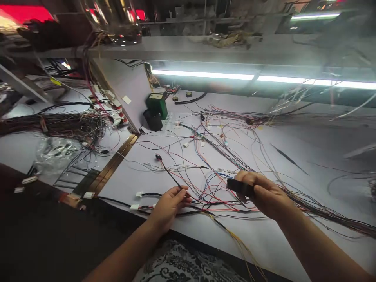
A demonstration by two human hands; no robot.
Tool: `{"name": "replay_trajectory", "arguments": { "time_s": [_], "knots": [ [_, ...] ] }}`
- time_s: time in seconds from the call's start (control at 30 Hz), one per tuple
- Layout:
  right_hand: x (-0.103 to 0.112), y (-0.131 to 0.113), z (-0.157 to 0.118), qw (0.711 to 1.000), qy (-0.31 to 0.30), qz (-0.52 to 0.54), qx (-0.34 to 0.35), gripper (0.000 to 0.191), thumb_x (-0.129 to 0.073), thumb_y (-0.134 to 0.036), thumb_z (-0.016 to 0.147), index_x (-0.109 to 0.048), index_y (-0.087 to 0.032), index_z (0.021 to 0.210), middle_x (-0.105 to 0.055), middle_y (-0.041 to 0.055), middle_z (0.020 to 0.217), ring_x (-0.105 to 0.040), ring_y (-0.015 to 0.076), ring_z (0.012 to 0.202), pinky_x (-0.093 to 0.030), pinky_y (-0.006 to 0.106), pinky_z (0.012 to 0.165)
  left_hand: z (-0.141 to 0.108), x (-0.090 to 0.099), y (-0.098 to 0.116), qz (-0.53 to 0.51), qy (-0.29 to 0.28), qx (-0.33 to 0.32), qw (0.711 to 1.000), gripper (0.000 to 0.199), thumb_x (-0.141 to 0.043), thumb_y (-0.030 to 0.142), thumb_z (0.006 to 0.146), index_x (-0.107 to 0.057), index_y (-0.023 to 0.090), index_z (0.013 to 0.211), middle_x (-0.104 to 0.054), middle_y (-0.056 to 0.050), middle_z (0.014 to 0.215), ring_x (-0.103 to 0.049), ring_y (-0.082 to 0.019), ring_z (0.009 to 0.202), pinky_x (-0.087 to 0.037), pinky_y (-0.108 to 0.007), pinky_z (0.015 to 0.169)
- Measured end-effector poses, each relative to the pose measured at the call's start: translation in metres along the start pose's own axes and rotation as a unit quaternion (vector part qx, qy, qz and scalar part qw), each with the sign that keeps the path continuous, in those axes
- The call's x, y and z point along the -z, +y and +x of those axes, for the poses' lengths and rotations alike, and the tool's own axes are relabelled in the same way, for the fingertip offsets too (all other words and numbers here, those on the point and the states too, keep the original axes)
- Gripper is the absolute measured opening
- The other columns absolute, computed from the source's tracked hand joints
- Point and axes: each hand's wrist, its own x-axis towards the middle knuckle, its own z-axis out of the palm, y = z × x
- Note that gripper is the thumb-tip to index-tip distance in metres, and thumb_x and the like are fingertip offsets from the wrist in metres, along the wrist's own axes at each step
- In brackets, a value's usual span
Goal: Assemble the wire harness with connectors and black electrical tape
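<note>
Near the front edge of the white table, my left hand pinches a thin dark-sleeved cable. A small black connector is on the cable's far end, pointing up and left. To the right, my right hand is closed around a short, dark, blurred object, held above the wires. Red, blue and black wires spread over the table between and beyond both hands. White connectors on black-sleeved leads lie left of my left hand.
A black cup and a green box stand at the back left. A thick wire bundle runs off to the right. Dark tweezers lie at the right. A shelf with light tubes spans above. Tangled harnesses cover the left table.
</note>
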Motion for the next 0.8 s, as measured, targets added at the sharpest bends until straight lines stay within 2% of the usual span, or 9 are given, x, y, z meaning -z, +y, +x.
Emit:
{"name": "replay_trajectory", "arguments": {
  "time_s": [0.07, 0.13, 0.2, 0.27, 0.37, 0.5, 0.63, 0.8],
  "knots": [
    [-0.019, -0.001, 0.014, 0.994, -0.097, -0.035, -0.019, 0.034, -0.042, -0.053, 0.091, -0.048, -0.023, 0.077, -0.051, 0.0038, 0.079, -0.05, 0.0188, 0.074, -0.044, 0.033, 0.066, 0.0, 0.0, 0.0, 0.004, -0.006, -0.001, 1.0, 0.024, -0.069, 0.028, 0.079, -0.064, 0.015, 0.098, -0.065, -0.005, 0.086, -0.064, -0.014, 0.079, -0.048, -0.03, 0.08],
    [-0.033, -0.004, 0.027, 0.977, -0.181, -0.108, -0.032, 0.031, -0.043, -0.049, 0.093, -0.051, -0.021, 0.081, -0.053, 0.0036, 0.082, -0.05, 0.0174, 0.076, -0.044, 0.032, 0.07, -0.001, 0.001, 0.001, 0.006, -0.017, -0.002, 1.0, 0.025, -0.068, 0.022, 0.076, -0.065, 0.014, 0.099, -0.066, -0.006, 0.089, -0.064, -0.015, 0.08, -0.047, -0.031, 0.082],
    [-0.042, -0.006, 0.038, 0.955, -0.235, -0.179, -0.03, 0.028, -0.045, -0.045, 0.095, -0.052, -0.021, 0.082, -0.054, 0.0024, 0.082, -0.05, 0.016, 0.077, -0.042, 0.03, 0.073, -0.002, 0.002, 0.002, 0.006, -0.036, -0.009, 0.999, 0.03, -0.067, 0.014, 0.071, -0.065, 0.014, 0.101, -0.067, -0.007, 0.091, -0.064, -0.015, 0.081, -0.046, -0.031, 0.084],
    [-0.047, -0.006, 0.048, 0.939, -0.262, -0.222, -0.018, 0.027, -0.045, -0.044, 0.095, -0.054, -0.021, 0.083, -0.056, 0.0015, 0.082, -0.05, 0.0152, 0.078, -0.042, 0.03, 0.075, -0.003, 0.003, 0.002, 0.007, -0.052, -0.016, 0.998, 0.04, -0.064, 0.006, 0.066, -0.065, 0.014, 0.105, -0.068, -0.006, 0.093, -0.063, -0.015, 0.082, -0.044, -0.032, 0.087],
    [-0.052, -0.004, 0.059, 0.927, -0.279, -0.252, -0.009, 0.027, -0.045, -0.043, 0.095, -0.056, -0.021, 0.084, -0.057, 0.0011, 0.081, -0.05, 0.0151, 0.078, -0.042, 0.03, 0.074, -0.004, 0.004, 0.001, 0.01, -0.069, -0.021, 0.997, 0.05, -0.06, 0.001, 0.062, -0.065, 0.015, 0.109, -0.068, -0.006, 0.097, -0.062, -0.016, 0.089, -0.042, -0.034, 0.091],
    [-0.054, -0.001, 0.067, 0.919, -0.281, -0.278, -0.012, 0.025, -0.047, -0.04, 0.094, -0.057, -0.02, 0.082, -0.059, 0.0006, 0.08, -0.052, 0.0151, 0.078, -0.042, 0.03, 0.073, -0.005, 0.003, 0.001, 0.006, -0.081, -0.029, 0.996, 0.045, -0.067, 0.005, 0.065, -0.065, 0.016, 0.108, -0.067, -0.006, 0.1, -0.061, -0.017, 0.094, -0.041, -0.032, 0.092],
    [-0.052, 0.003, 0.068, 0.913, -0.287, -0.29, -0.032, 0.021, -0.05, -0.037, 0.092, -0.056, -0.02, 0.08, -0.059, -0.0007, 0.079, -0.051, 0.014, 0.077, -0.041, 0.029, 0.073, -0.007, 0.001, 0.002, 0.011, -0.08, -0.029, 0.996, 0.048, -0.073, 0.009, 0.064, -0.063, 0.017, 0.11, -0.066, -0.006, 0.099, -0.06, -0.017, 0.093, -0.041, -0.032, 0.091],
    [-0.046, 0.011, 0.063, 0.918, -0.278, -0.28, -0.037, 0.025, -0.049, -0.041, 0.093, -0.056, -0.02, 0.08, -0.058, -0.0002, 0.079, -0.052, 0.0144, 0.078, -0.041, 0.029, 0.073, -0.008, -0.001, 0.001, 0.0, -0.09, -0.028, 0.996, 0.048, -0.076, 0.009, 0.062, -0.062, 0.018, 0.107, -0.063, -0.004, 0.097, -0.06, -0.016, 0.092, -0.042, -0.032, 0.088]
  ]
}}
